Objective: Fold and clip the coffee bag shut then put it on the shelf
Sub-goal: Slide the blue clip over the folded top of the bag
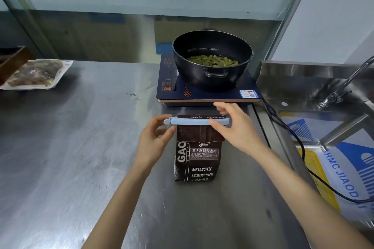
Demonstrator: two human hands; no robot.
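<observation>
A dark brown coffee bag (199, 159) with white lettering stands upright on the steel counter (70, 147), its top folded over. A long pale blue clip (194, 121) lies across the fold, with a strip of the bag's top edge showing behind it. My left hand (154, 139) pinches the clip's left end between thumb and fingers. My right hand (234, 125) grips the clip's right part, thumb on the front, fingers behind. No shelf is in view.
Just behind the bag sits a dark blue induction cooker (204, 91) carrying a black pot (212, 56) of green beans. A sealed food pack (36, 74) lies at the far left. A sink with a tap (342, 89) and a black cable (303, 151) are to the right.
</observation>
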